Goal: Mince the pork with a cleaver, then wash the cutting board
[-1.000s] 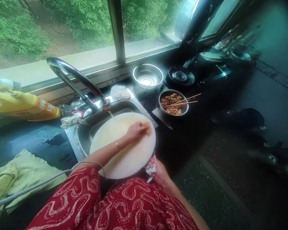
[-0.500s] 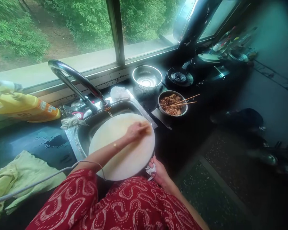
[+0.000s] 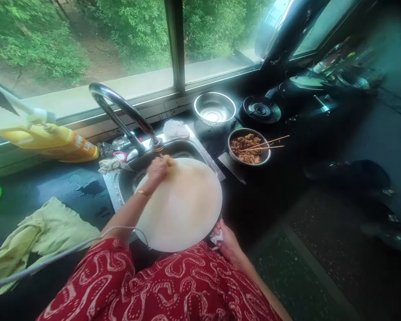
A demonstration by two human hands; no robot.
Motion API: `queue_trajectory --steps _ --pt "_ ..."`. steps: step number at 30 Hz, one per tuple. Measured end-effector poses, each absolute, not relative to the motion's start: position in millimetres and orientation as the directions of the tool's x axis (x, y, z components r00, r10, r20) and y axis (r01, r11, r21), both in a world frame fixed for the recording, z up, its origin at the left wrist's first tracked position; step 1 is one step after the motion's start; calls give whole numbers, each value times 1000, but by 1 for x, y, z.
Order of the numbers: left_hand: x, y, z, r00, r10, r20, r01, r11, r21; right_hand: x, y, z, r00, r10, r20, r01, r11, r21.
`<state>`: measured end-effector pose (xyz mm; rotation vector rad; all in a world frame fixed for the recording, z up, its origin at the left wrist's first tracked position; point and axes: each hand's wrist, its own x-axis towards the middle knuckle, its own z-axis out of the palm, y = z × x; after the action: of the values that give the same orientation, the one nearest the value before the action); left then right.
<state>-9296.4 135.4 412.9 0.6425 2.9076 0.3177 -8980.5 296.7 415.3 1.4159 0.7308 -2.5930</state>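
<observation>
A round white cutting board (image 3: 183,209) with faint brownish stains lies tilted across the sink (image 3: 127,178). My left hand (image 3: 157,171) is closed at its far edge, under the tap (image 3: 120,104), with a small tan scrubbing pad (image 3: 169,162) partly hidden by the fingers. At the board's near right rim, my right hand (image 3: 228,244) is closed around a crumpled white wrapping (image 3: 216,237) that seems to cover a handle of the board.
A steel colander (image 3: 214,109), a bowl of meat with chopsticks (image 3: 249,147) and a cleaver (image 3: 231,168) stand to the right, near a gas burner (image 3: 261,109). Leftward are a yellow detergent bottle (image 3: 53,141) and a pale cloth (image 3: 56,227). A grey cable (image 3: 53,261) crosses my left arm.
My left hand has moved from the board's right side to its far left edge, beneath the tap. My right hand keeps its hold on the near right rim.
</observation>
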Motion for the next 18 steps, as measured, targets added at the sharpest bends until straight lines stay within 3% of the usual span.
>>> queue_trajectory --steps 4,7,9,12,13,16,18 --pt "-9227 234 408 -582 812 -48 757 562 333 -8980 296 412 -584 138 -800 310 -873 -376" --pt "-9229 259 402 -544 838 -42 771 519 370 -8980 298 409 -595 169 -786 301 -859 -413" --pt "-9256 237 396 -713 694 -97 620 690 375 -8981 300 407 -604 192 -774 295 -848 -440" --pt "-9304 163 391 -947 257 -193 198 940 278 -8988 301 404 -619 209 -757 295 -832 -471" --pt "-9316 135 392 -964 168 -205 116 963 245 -8991 301 403 -626 206 -752 294 -832 -471" --pt "-9331 73 402 -977 9 -215 -30 984 177 -9003 301 400 -642 179 -746 287 -845 -451" --pt "-9326 63 411 -980 25 -199 -16 980 201 -9012 299 398 -637 169 -752 291 -850 -439"
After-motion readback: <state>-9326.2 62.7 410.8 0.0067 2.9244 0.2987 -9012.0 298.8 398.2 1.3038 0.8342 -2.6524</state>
